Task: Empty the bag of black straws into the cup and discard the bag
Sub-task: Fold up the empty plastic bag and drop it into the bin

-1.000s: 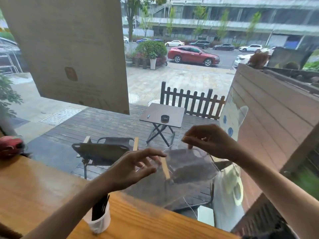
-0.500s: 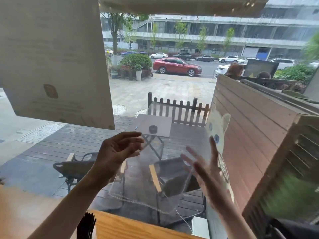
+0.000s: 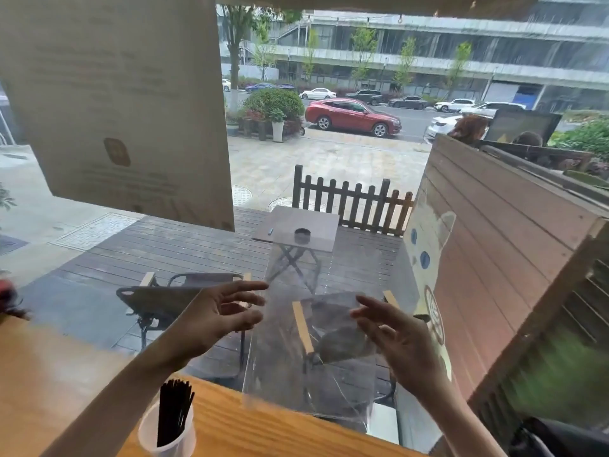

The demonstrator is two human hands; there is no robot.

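The clear empty plastic bag hangs upright in the air above the counter's far edge, between my two raised hands. My left hand is at the bag's left edge, thumb and fingers loosely around it. My right hand is against the bag's right side with its fingers spread apart. A white cup stands on the wooden counter below my left forearm, and the black straws stand upright inside it.
A large window runs right behind the counter, with a paper sign and a cat sticker on the glass. Outside are a deck, folding chairs and a small table. A red blurred object sits at the counter's left end.
The bag has gone from crumpled in both hands to stretched flat and upright. My right hand let go of its top and moved down to the bag's right side; the view tilted down.
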